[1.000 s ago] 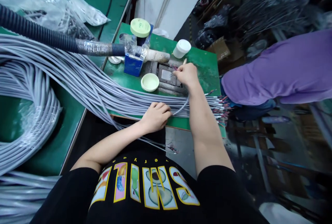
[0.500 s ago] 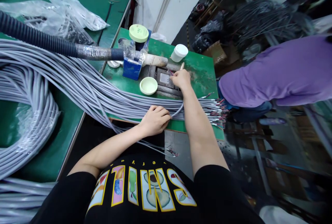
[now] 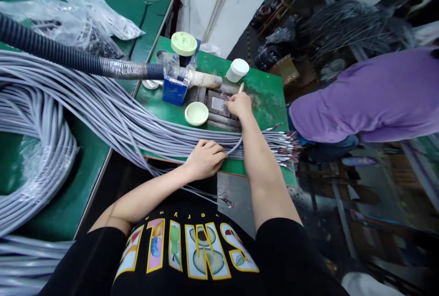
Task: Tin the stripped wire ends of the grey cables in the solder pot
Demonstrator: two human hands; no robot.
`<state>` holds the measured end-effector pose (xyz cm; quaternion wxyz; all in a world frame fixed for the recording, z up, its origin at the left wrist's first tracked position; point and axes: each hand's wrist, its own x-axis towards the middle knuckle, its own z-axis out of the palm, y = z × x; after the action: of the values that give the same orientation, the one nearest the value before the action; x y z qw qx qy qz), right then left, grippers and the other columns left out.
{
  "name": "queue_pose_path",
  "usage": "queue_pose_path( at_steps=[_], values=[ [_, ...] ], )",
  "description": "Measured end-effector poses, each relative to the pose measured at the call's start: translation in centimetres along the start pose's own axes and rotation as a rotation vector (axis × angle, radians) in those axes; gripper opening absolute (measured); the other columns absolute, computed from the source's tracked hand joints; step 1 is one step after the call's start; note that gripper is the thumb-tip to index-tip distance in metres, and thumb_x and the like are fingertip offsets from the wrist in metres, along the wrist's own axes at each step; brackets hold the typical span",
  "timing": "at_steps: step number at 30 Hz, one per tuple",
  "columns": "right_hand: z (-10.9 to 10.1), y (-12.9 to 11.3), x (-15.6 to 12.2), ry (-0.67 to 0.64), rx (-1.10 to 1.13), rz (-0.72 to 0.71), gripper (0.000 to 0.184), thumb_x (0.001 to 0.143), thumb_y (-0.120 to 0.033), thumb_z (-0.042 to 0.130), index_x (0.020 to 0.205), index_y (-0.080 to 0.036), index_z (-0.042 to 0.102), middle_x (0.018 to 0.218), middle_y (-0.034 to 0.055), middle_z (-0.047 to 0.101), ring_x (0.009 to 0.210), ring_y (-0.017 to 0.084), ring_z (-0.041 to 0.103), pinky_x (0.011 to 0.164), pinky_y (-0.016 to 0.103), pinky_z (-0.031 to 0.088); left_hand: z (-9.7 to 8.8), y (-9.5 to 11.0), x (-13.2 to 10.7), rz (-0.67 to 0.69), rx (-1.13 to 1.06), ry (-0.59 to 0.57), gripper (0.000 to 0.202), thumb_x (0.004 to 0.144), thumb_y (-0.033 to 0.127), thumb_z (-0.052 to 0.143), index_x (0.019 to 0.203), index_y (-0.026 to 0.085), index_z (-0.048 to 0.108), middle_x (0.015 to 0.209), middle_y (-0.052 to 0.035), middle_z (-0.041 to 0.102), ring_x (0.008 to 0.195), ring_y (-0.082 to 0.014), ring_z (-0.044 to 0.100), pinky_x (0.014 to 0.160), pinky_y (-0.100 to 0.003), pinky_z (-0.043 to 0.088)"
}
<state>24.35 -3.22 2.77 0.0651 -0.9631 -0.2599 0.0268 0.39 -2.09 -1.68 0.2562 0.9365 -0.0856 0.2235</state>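
Observation:
My left hand [image 3: 206,158] is closed around a grey cable [image 3: 235,148] at the front edge of the bundle. The same cable appears to run up behind my right forearm. Pinched in my right hand [image 3: 240,104] is the cable's end, with thin dark and red wires [image 3: 224,97] fanning out from the fingertips. Those wire tips are over or at the silvery square surface of a solder pot [image 3: 218,104]; I cannot tell whether they touch it. Under both arms lies a thick bundle of grey cables [image 3: 164,133], its stripped ends [image 3: 283,145] spread at the right.
A ribbed hose [image 3: 133,69] ends above the pot, propped on a blue box [image 3: 174,90]. Around the pot stand a shallow pale-green dish [image 3: 196,113], a white tub [image 3: 237,70] and a green-lidded container [image 3: 184,43]. A person in purple [image 3: 363,94] is to the right.

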Motion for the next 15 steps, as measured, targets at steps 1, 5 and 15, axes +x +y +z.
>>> queue_pose_path(
  at_steps=[1, 5, 15],
  values=[
    [-0.2, 0.1, -0.1, 0.016, 0.021, -0.007, 0.018, 0.073, -0.023, 0.061, 0.082, -0.014, 0.073, 0.088, 0.0145, 0.069, 0.09, 0.028, 0.061, 0.08, 0.035, 0.044, 0.0, 0.0, 0.0, 0.001, -0.002, 0.003, 0.02, 0.093, 0.023, 0.044, 0.099, 0.018, 0.063, 0.102, -0.0056, 0.066, 0.098, -0.0189, 0.053, 0.084, -0.036, 0.031],
    [-1.7, 1.0, -1.5, 0.113, 0.208, -0.08, 0.016, 0.07, -0.025, 0.064, 0.057, -0.015, 0.064, 0.058, 0.0037, 0.057, 0.065, 0.019, 0.054, 0.065, 0.03, 0.039, -0.1, -0.1, 0.0, -0.001, -0.028, 0.013, 0.019, 0.092, 0.022, 0.047, 0.099, 0.018, 0.063, 0.102, -0.0057, 0.066, 0.098, -0.0189, 0.053, 0.084, -0.036, 0.031],
    [-5.2, 2.5, -13.2, 0.198, 0.943, -0.288, 0.032, 0.073, -0.027, 0.067, 0.047, -0.016, 0.05, 0.053, -0.0038, 0.042, 0.049, 0.008, 0.039, 0.05, 0.025, 0.029, -0.6, 0.6, 0.5, -0.219, -0.632, 0.315, 0.019, 0.088, 0.029, 0.056, 0.097, 0.019, 0.07, 0.09, -0.0073, 0.069, 0.086, -0.0175, 0.058, 0.08, -0.034, 0.041]
  ],
)
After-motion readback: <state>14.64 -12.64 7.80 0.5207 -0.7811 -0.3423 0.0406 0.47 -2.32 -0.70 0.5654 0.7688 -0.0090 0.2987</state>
